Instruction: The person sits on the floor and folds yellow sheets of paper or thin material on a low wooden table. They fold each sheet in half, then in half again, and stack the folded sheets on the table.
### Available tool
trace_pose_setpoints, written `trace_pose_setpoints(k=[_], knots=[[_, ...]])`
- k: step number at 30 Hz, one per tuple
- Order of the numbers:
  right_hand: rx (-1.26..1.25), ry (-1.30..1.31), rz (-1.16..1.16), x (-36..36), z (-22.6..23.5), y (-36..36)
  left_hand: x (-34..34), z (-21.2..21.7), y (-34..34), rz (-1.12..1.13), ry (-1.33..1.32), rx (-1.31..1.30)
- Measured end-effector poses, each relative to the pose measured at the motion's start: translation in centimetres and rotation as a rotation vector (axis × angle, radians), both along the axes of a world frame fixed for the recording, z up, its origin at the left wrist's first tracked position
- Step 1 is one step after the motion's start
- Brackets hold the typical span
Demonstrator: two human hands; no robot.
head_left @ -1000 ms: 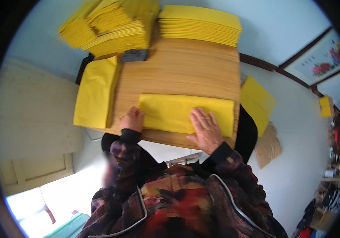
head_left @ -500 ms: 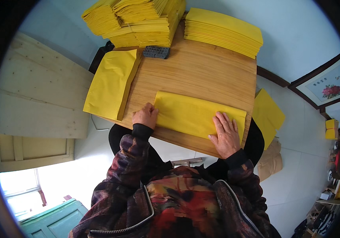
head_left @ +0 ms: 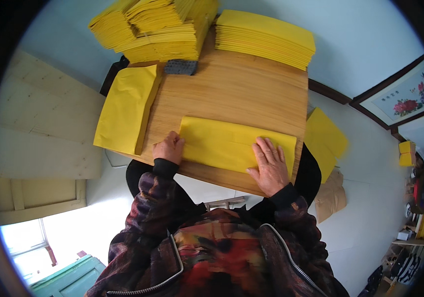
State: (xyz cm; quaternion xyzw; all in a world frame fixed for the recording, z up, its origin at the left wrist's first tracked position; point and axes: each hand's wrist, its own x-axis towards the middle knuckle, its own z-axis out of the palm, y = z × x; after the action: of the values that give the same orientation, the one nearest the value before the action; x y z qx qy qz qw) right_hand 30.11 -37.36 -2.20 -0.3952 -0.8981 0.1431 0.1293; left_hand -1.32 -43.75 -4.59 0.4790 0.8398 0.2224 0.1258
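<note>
A folded yellow paper sheet (head_left: 222, 143) lies lengthwise along the near edge of the wooden table. My left hand (head_left: 169, 147) is closed at the sheet's left end, its fingers curled in and pinching the edge; the fingertips are partly hidden. Flat on the sheet's right part rests my right hand (head_left: 271, 166), fingers stretched out and thumb apart. To the left of my left hand is a thick pile of yellow paper (head_left: 128, 109), its top sheet slightly creased.
Tall bundles of folded yellow paper (head_left: 162, 37) stand at the table's far left, with a dark grey block (head_left: 181, 67) before them. A neat yellow stack (head_left: 264, 37) sits at the far edge. Right of the wooden table (head_left: 232, 94), yellow paper (head_left: 323, 141) and brown paper (head_left: 331, 198) lie low.
The whole view has shifted a little, so the table appears further left. Both hands keep about the same places on the folded yellow sheet.
</note>
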Motion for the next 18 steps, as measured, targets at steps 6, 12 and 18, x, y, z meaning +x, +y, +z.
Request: trace_pose_setpoints(k=[6,12,18], knots=[[0.036,-0.016,0.007,-0.2,-0.2,-0.1,0.0,0.0,0.1,-0.015,-0.040,0.019],[0.001,-0.013,0.000,-0.3,-0.5,-0.1,-0.4,0.0,0.1,0.020,-0.059,-0.046],[0.006,-0.009,0.018,-0.3,-0.5,-0.1,5.2,1.6,-0.2,-0.349,0.412,0.419]])
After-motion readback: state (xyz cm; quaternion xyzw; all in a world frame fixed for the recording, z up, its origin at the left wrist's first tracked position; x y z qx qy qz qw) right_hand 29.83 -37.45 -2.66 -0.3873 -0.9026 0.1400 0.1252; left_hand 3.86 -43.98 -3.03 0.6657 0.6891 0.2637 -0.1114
